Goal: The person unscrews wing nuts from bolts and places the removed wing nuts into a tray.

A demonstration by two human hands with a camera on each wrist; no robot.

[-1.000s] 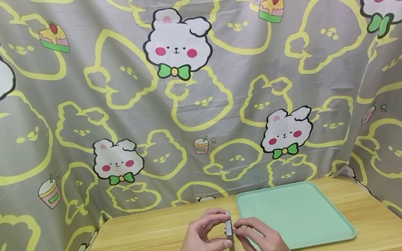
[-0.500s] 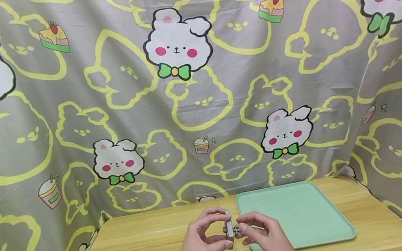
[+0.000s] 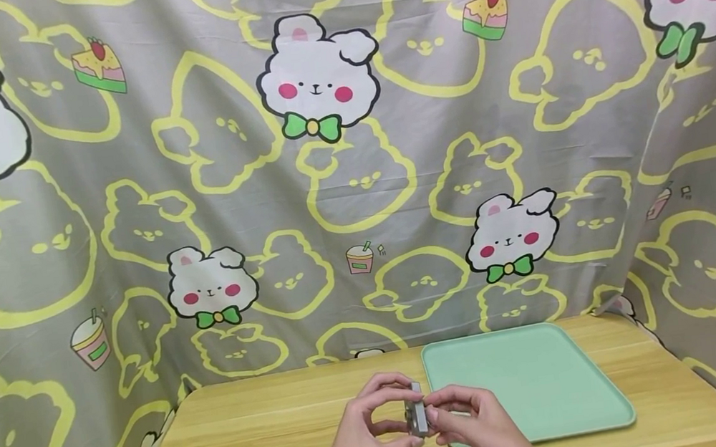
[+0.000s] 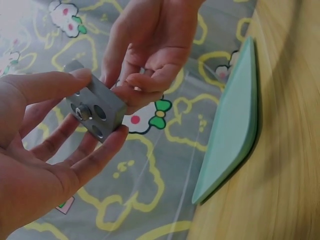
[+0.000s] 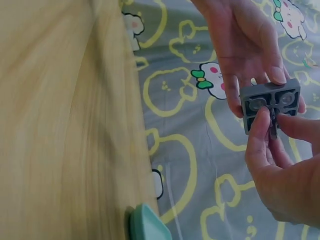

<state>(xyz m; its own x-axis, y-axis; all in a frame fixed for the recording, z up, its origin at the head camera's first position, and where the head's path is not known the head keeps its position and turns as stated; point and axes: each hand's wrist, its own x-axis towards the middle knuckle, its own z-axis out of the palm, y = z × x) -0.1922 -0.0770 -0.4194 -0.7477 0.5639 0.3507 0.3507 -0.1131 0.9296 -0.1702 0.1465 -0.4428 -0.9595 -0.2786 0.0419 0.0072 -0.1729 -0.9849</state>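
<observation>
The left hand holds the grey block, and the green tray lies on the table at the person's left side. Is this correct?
Not quite: the tray lies at the person's right side, as the head view shows. The rest is correct: the left hand holds the grey block, and the tray is on the table.

Block (image 3: pixel 421 420) partly hidden, tray (image 5: pixel 152 228) cut off

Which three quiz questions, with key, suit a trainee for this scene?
1. True or false: the left hand grips the grey, flat, metal-looking block by its edges.
2. The pale-green, rectangular, plastic-looking tray: (a) stands upright; (b) lies flat on the wood-grain table; (c) hangs.
3. Complete: the small, metallic-looking part at the block's hollow side is pinched by the ____.

Key: 1 true; 2 b; 3 right hand.
</observation>
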